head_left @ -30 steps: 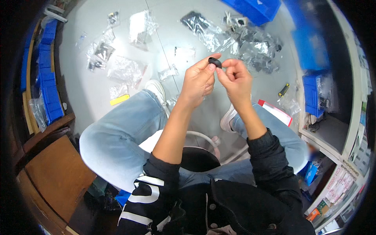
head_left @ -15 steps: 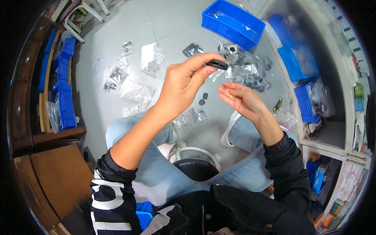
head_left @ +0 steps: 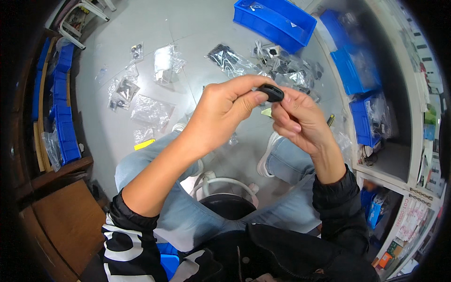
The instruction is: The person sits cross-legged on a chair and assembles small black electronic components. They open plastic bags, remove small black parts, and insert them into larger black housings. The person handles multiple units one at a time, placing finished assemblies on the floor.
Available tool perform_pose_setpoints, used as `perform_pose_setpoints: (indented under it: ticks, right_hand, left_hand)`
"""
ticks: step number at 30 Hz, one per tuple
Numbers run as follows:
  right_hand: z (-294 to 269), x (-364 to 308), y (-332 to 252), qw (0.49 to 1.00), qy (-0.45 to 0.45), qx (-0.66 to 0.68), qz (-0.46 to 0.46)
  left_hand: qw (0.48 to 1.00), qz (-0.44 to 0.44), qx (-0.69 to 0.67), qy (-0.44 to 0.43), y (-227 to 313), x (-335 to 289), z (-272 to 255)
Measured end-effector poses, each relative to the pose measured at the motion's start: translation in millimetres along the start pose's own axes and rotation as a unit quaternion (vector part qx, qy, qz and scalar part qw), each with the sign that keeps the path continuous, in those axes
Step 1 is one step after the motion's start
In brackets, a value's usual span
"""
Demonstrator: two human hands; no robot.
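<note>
A small black piece (head_left: pixel 271 93) was held above a grey floor (head_left: pixel 197 28)

From where I stood, the left hand (head_left: pixel 221 110) had thumb and fingers clamped on the small black piece. The right hand (head_left: pixel 303 115) curled at its other end; I couldn't tell whether those fingertips gripped it. Beyond lay clear plastic bags (head_left: pixel 152 113) and a blue bin (head_left: pixel 263 29).
</note>
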State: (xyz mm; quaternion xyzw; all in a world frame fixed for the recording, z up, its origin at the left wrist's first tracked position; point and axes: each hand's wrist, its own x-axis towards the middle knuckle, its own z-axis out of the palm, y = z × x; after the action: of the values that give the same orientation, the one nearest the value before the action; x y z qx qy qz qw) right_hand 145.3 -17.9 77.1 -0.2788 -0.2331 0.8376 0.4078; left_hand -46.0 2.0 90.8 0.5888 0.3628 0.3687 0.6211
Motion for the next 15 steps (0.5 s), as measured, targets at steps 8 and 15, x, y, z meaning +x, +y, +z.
perform_pose_setpoints:
  ticks: [8, 15]
  right_hand:
    - [20.2, -3.2, 1.5, 0.999, -0.038, -0.014, -0.013]
    - [34.8, -3.9, 10.6, 0.96, 0.108, -0.204, -0.156]
  left_hand:
    - [0.999, 0.022, -0.027, -0.018, 1.2, -3.6, 4.3]
    - [0.997, 0.005, -0.077, -0.02, -0.4, -5.1, 7.1]
